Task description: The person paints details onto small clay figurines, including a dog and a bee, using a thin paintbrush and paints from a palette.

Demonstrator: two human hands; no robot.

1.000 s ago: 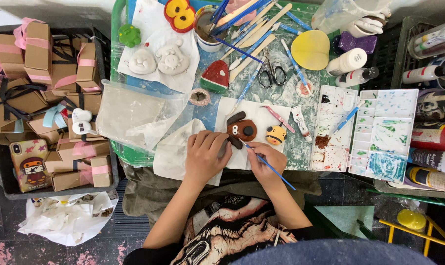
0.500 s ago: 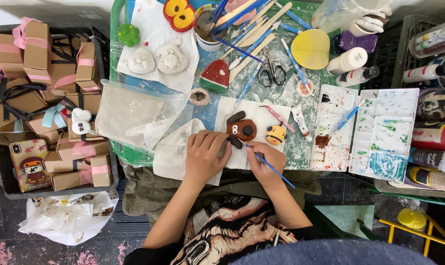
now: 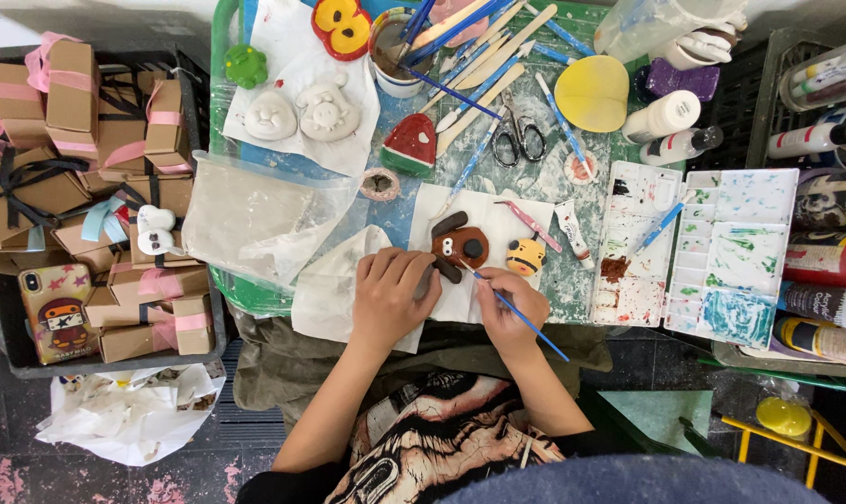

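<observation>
Brown dog-face figurine [image 3: 460, 246], matte clay, rounded with dark oblong ears, lies on a white paper sheet [image 3: 498, 217] near table [image 3: 395, 201] centre. Left hand [image 3: 392, 297], at the figurine's 8 o'clock, fingers curled, tips pinching its lower ear. Right hand [image 3: 507, 303], at 5 o'clock, closed around a thin blue paintbrush [image 3: 516, 313], bristle tip touching the face. Small yellow striped figurine [image 3: 526, 256] just beside at 3 o'clock. Stained white plastic palette [image 3: 698, 247] farther out at 3 o'clock.
</observation>
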